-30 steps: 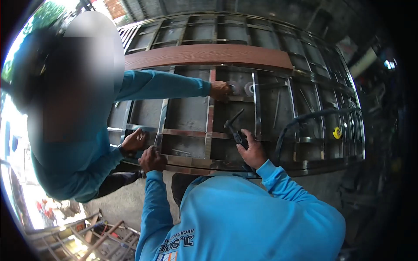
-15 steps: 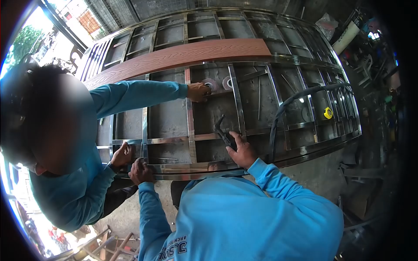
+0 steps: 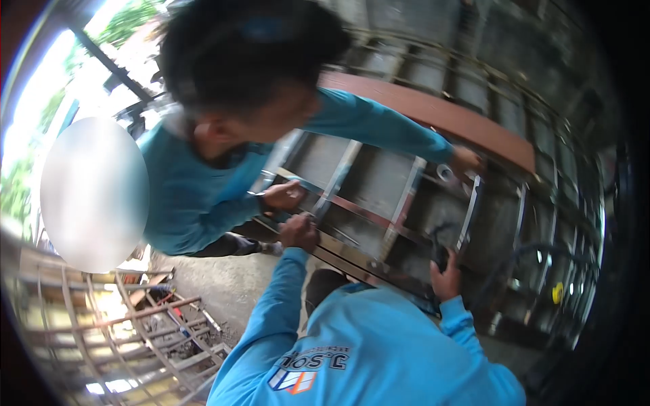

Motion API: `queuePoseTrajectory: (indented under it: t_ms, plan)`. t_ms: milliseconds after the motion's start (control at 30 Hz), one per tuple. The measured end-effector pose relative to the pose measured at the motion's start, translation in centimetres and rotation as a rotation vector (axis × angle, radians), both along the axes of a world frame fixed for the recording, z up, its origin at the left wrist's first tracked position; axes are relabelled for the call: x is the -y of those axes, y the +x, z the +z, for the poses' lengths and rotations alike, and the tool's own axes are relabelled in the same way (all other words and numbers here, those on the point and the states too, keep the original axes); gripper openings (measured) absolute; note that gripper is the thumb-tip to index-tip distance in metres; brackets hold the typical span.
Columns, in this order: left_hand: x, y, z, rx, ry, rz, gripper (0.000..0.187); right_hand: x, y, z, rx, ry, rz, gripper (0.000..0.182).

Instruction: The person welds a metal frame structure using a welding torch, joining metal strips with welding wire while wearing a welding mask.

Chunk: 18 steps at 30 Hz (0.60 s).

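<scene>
Head view: grips the black welding torch (image 3: 441,254) in the right hand (image 3: 445,277), closed around its handle, with its neck angled up over the metal grid frame (image 3: 363,211). Curls the left hand (image 3: 298,232) at the near edge of the frame, by the end of a crossbar. Cannot tell, for blur, a firm grip there from a light rest.

Wears a blue long-sleeved shirt (image 3: 399,338), with upside-down lettering and an orange-and-blue logo near the bottom. See, to the left, a co-worker (image 3: 196,183) in a teal shirt, leaning over the frame. Note the co-worker's near hand (image 3: 284,195) just beyond the left hand, partly open, and the co-worker's far hand (image 3: 467,164) by the top of another bar, just beside a pale round disc (image 3: 445,172).

Find a reddish-brown board (image 3: 433,111) lying across the far part of the frame. Find also a thin rod (image 3: 347,234) in a near opening, a dark cable (image 3: 535,249) curving to the right, and a yellow tape measure (image 3: 557,293) farther right. Look lower left for a rusty lattice (image 3: 128,312) beside the concrete floor (image 3: 210,283).
</scene>
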State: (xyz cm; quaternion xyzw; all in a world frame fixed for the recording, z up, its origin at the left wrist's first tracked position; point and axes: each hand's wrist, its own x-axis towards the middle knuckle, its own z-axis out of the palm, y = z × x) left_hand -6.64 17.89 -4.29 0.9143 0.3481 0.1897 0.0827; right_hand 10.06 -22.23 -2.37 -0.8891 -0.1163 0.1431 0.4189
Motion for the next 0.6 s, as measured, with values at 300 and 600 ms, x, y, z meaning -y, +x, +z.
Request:
queuePoseTrajectory:
  t_ms: [300,600]
  plan:
    - [-1.5,-0.2,-1.3,-0.203,0.024,-0.220,0.025,0.1,0.0,-1.1,0.205,0.044,0.131,0.071]
    - [-3.4,-0.6,-3.0,-0.310,0.077,-0.145,0.041,-1.0,-1.2,2.3,0.015,0.027,0.070,0.069]
